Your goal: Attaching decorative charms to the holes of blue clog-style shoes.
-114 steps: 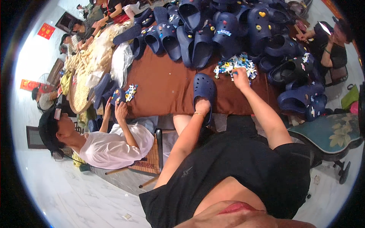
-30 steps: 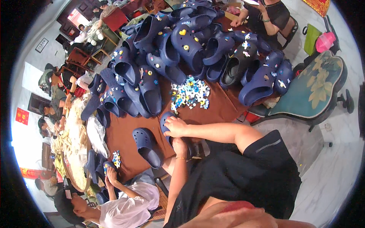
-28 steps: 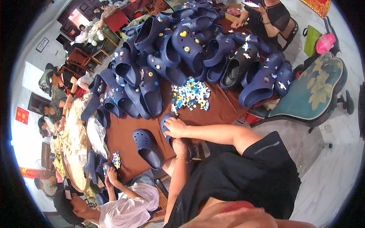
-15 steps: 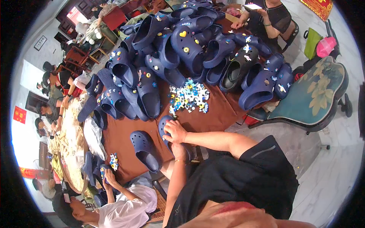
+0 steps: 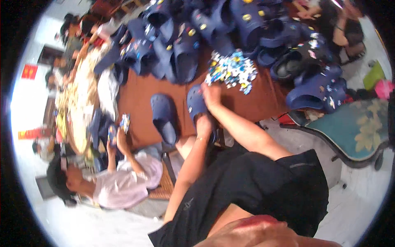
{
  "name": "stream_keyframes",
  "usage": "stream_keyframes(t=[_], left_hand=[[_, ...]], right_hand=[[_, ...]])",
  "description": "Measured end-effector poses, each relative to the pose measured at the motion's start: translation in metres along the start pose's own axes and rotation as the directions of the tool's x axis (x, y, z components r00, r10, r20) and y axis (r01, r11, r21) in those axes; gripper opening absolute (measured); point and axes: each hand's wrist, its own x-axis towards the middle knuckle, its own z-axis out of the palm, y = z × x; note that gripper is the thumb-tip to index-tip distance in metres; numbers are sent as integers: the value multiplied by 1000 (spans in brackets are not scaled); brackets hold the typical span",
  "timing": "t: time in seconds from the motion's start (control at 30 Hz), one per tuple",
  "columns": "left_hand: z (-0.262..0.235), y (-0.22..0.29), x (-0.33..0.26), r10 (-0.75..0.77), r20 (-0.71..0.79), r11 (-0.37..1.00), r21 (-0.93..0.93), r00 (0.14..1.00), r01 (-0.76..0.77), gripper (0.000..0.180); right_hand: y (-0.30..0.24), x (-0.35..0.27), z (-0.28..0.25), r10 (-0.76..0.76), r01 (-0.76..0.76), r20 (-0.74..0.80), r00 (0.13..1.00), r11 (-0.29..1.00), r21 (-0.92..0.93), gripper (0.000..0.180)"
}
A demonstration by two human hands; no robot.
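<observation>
A navy blue clog (image 5: 194, 98) with holes in its toe stands at the near edge of the brown-covered table. My left hand (image 5: 203, 124) reaches into its opening and holds it from inside, fingers hidden. A small pale charm shows on the clog's upper. At the toe's right side is my right hand (image 5: 211, 96), its fingers drawn together and blurred; what they pinch cannot be made out. Left of this pair lies a second navy clog (image 5: 159, 108), its holes bare. Just beyond my right hand spreads a pile of white, blue and yellow charms (image 5: 232, 70).
Many navy clogs with charms (image 5: 185, 61) are heaped across the far side, with a black clog (image 5: 288, 66) at the right. A person in a white shirt (image 5: 127, 177) handles a clog on my left. A teal cushioned chair (image 5: 349, 127) stands at the right.
The view has shifted, so the table sits higher in the picture. My right hand has gone from the top of the clog to its toe's right side, nearer the charms. My left hand stays inside.
</observation>
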Motion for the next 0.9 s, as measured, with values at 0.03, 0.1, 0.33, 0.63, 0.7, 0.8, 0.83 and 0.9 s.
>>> stream_keyframes(t=[0.03,0.1,0.33,0.63,0.7,0.8,0.83,0.9], left_hand=[[24,-20,1,7,-130,1000,-15,992,-9,18],[35,-31,3,-57,-279,986,-166,959,11,23],[24,-13,4,-108,-157,975,-210,982,74,23],[1,-14,-13,-43,-101,988,-154,994,27,22],[0,-5,-10,-115,-92,970,-226,989,92,22],[-5,5,-4,-20,-250,983,-181,968,-26,22],[-1,1,-3,4,-283,992,-123,959,-40,24],[15,-13,0,-36,-276,990,-140,961,-3,26]], right_hand=[[7,13,-3,28,-27,-1,1000,975,222,28],[1,16,-3,296,-297,55,954,897,327,34],[5,42,0,-245,304,236,940,917,-259,42],[34,-1,19,-592,710,412,693,461,-532,9],[32,-1,11,-570,668,356,741,567,-482,13],[29,6,-1,-554,613,283,783,614,-497,17],[29,6,0,-504,558,253,826,666,-495,19],[29,4,2,-490,560,278,826,660,-502,19]])
